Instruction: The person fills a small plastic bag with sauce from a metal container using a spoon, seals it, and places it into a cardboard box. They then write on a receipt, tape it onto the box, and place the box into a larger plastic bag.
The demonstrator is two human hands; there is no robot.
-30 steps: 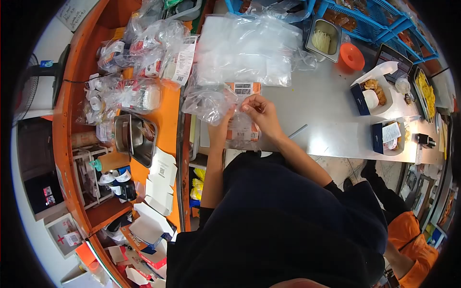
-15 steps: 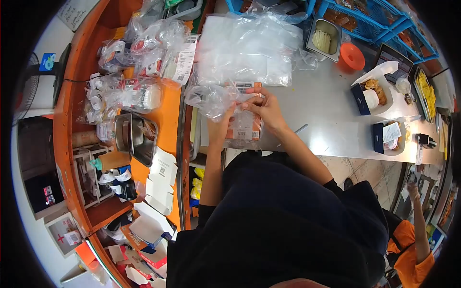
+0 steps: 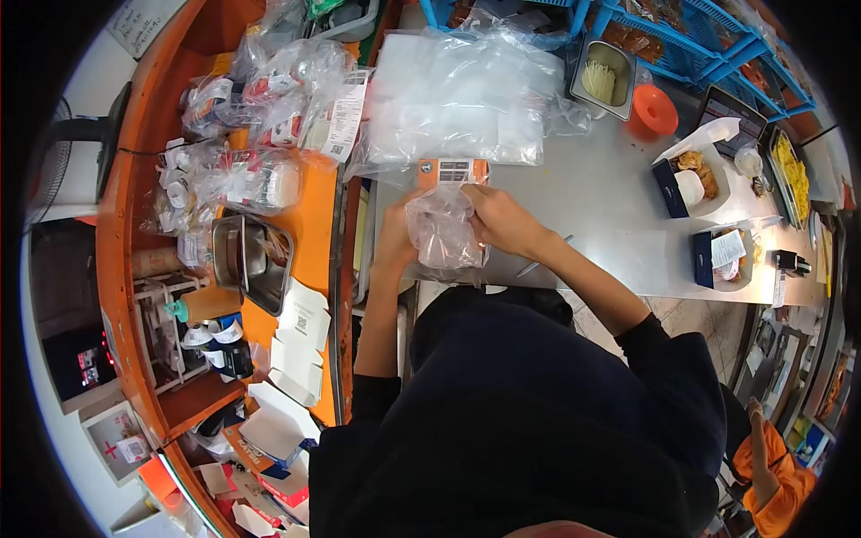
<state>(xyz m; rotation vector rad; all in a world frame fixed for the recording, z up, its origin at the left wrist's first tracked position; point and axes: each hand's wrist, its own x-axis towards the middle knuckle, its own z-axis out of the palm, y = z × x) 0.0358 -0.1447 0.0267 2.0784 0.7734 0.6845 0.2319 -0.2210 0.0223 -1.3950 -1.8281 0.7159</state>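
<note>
An orange box point(image 3: 456, 169) with a black-and-white label lies at the near edge of the steel counter, a clear plastic bag point(image 3: 444, 229) over its near part. My left hand point(image 3: 397, 231) is closed at the left side of the bag, its fingertips partly hidden. From the right, my right hand point(image 3: 499, 218) pinches the bag's plastic near the box's upper right. Just beyond the box lies a stack of clear bags point(image 3: 453, 99).
Left of the counter, an orange shelf point(image 3: 314, 242) holds bagged items point(image 3: 260, 179) and a metal tray point(image 3: 256, 260). Two food boxes point(image 3: 695, 184), an orange bowl point(image 3: 655, 109) and blue baskets point(image 3: 664, 40) are to the right. A co-worker in orange point(image 3: 780, 480) is at lower right.
My hands have moved apart, and the bunched plastic has come down from the box's upper left over its near part. The box's orange top end now shows. The co-worker has shifted lower.
</note>
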